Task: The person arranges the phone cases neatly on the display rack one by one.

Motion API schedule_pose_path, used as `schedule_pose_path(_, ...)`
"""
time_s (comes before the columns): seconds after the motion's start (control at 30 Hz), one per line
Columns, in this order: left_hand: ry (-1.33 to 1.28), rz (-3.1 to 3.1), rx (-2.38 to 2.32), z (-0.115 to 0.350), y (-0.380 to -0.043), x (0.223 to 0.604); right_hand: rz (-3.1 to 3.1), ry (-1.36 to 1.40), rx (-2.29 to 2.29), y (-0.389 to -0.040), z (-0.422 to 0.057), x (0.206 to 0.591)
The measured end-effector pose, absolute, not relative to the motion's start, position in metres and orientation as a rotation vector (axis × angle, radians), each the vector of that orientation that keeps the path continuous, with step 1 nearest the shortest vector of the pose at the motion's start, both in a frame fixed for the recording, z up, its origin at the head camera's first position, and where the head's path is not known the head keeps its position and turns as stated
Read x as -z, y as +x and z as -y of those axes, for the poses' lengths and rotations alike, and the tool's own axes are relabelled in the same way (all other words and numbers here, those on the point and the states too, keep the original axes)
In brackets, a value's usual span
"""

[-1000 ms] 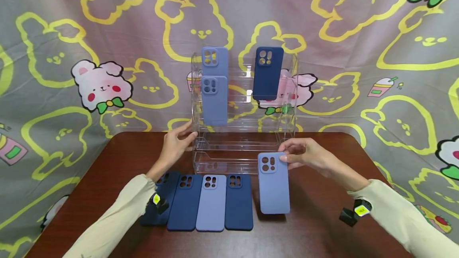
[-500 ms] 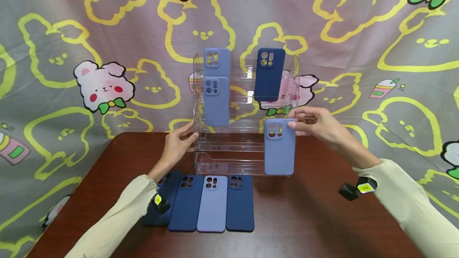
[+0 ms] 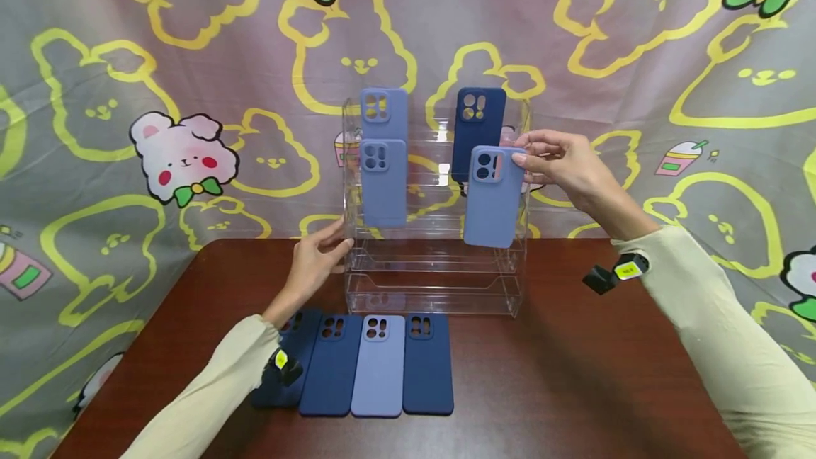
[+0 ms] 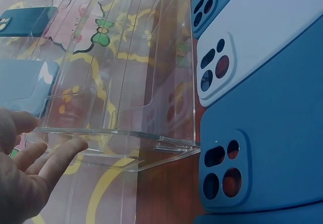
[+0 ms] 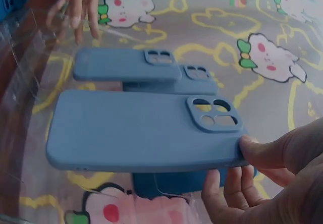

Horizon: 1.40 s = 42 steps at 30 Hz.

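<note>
Pale blue phone case [image 3: 494, 207], pinched at its upper right corner by the right grip [image 3: 564, 165], has risen from the lower front of the clear rack [image 3: 433, 302] and now partly hides the dark blue case [image 3: 481, 129]. Its height roughly matches that of the lower pale case [image 3: 384, 190] at left; the lift seems nearly complete, the seating undone. The left grip [image 3: 314, 258], fingers loosely extended, touches the rack's side. Four further cases [image 3: 377, 377] lie on the counter [image 3: 542, 395].

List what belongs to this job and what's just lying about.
Probably in use:
light blue case, in the right hand
clear rack, left hand at its side
three racked cases
four cases lying flat

Just around:
patterned cloth
wooden table
wrist devices
</note>
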<state>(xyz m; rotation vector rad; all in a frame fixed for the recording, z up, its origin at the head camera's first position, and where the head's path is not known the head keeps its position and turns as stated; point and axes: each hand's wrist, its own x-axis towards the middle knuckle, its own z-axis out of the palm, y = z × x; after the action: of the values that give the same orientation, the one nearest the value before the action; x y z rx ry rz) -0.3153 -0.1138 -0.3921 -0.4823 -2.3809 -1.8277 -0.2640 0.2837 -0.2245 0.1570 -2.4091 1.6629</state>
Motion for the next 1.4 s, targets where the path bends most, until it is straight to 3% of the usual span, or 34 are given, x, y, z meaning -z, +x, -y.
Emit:
schedule_pose_path(0.57,-0.464,2.368,1.826,0.116,-0.315,0.391,2.159,0.363,-1.642,-0.311,-0.277,0.222)
schedule_pose_path(1.13,-0.540,2.361,1.799,0.112,-0.316,0.392,2.276,0.361,-1.340,-0.314,-0.275,0.261)
schedule_pose_path(1.4,-0.517,2.349,1.825,0.114,-0.315,0.393,2.243,0.418,-0.991,-0.318,-0.269,0.269)
